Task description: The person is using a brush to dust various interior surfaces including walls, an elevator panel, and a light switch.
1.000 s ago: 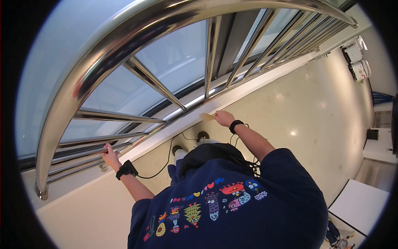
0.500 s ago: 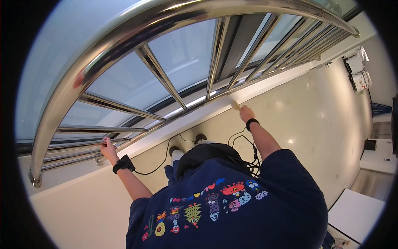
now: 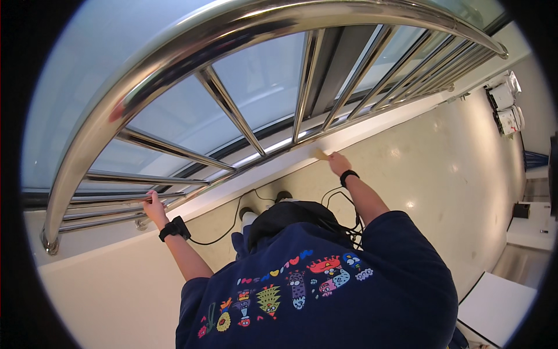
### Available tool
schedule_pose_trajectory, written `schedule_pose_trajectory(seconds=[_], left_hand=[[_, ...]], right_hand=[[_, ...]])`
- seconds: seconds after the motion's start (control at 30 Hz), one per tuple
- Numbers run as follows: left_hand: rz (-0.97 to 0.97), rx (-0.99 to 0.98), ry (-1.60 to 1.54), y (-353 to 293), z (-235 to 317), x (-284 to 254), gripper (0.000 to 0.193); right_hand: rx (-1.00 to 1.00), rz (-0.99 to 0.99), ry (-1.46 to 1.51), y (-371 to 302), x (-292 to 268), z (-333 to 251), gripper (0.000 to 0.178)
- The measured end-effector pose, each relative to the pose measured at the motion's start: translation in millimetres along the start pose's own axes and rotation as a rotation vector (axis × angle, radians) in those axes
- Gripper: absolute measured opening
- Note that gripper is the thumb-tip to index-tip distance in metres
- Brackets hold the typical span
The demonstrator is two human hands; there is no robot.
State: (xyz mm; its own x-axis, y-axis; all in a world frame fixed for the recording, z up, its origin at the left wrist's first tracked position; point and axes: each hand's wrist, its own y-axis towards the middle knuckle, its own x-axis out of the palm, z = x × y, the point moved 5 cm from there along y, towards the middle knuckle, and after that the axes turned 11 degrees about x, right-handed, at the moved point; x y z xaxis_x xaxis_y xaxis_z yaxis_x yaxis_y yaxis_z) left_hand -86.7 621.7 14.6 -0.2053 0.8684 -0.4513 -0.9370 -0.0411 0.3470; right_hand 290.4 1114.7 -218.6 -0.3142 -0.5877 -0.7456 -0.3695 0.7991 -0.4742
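Observation:
My left hand (image 3: 154,210) is closed around one of the thin steel bars (image 3: 107,201) at the left end of a polished railing (image 3: 174,55). In my right hand (image 3: 338,164) is a small tan, flat-ended thing that looks like a brush (image 3: 319,154); its handle is hidden by my fingers. The tan end points left, toward the white ledge (image 3: 343,139) below the railing, and I cannot tell whether it touches the ledge. Black straps circle both wrists, and the left one carries a small black box (image 3: 179,228).
Pale glass panels (image 3: 256,81) stand behind the bars. Black cables (image 3: 218,235) hang near my feet, over the glossy beige floor (image 3: 418,157). Black-and-white items (image 3: 505,104) sit by the far right wall. A white flat surface (image 3: 497,308) is at the lower right.
My right hand has shifted slightly left and down with the tan brush-like thing, which now points more to the left. My left hand stays on the bar.

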Motion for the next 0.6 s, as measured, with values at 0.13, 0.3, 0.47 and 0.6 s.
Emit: schedule_pose_trajectory(seconds=[0.13, 0.3, 0.47, 0.6], left_hand=[[-0.003, -0.032, 0.006, 0.6, -5.3, -2.6, 0.018], [-0.078, -0.096, -0.001, 4.3, -0.1, -0.1, 0.016], [-0.063, -0.13, 0.03, 3.6, -4.1, 0.0, 0.016], [-0.054, -0.069, 0.065, 5.0, -5.7, -2.7, 0.018]], right_hand=[[0.255, 0.129, 0.042, 13.2, -34.8, 45.0, 0.025], [0.281, 0.151, 0.029, 22.8, -32.2, 69.1, 0.025], [-0.093, -0.09, 0.001, 3.1, 12.1, 1.4, 0.026], [-0.338, -0.289, 0.097, -24.3, 31.6, -34.5, 0.029]])
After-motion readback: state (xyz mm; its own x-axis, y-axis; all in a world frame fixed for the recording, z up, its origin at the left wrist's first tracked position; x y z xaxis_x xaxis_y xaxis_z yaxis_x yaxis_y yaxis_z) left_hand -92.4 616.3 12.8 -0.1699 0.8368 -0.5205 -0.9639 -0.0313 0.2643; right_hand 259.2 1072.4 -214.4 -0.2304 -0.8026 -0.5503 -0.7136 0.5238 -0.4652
